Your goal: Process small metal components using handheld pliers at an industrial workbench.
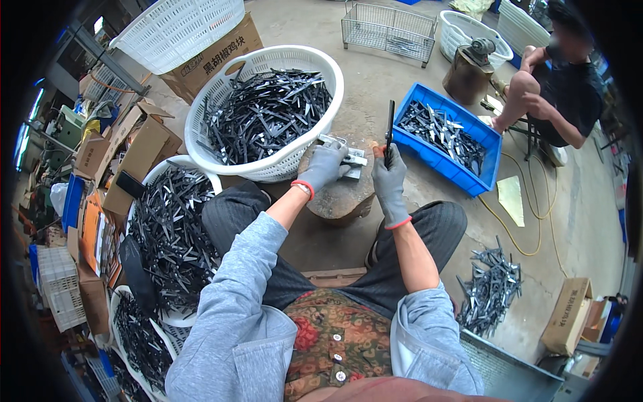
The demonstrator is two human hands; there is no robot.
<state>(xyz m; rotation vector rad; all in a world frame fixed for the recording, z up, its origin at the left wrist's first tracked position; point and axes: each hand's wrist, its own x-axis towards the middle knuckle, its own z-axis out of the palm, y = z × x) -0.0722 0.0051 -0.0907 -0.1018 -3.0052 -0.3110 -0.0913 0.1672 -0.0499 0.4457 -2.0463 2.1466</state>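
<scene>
My left hand [324,167], in a grey glove with a red cuff, is closed at a small silver metal block [355,160] on top of a round wooden stump [340,196]. What its fingers grip is hidden. To the right of the stump, my right hand [390,179], gloved alike, is closed around a slim black strip-like piece [390,124] that points upright. A white basket [335,90] beyond my left hand is heaped with black and silver blade-like metal pieces [268,114]. Similar pieces lie in a blue crate [497,151] beyond my right hand.
More filled white baskets [213,175] crowd my left side, near cardboard boxes [151,144]. On the floor at my right lies a loose pile of metal pieces [491,288], with a yellow cable [532,251] nearby. Another person [562,87] sits at the far right beside another stump [467,77].
</scene>
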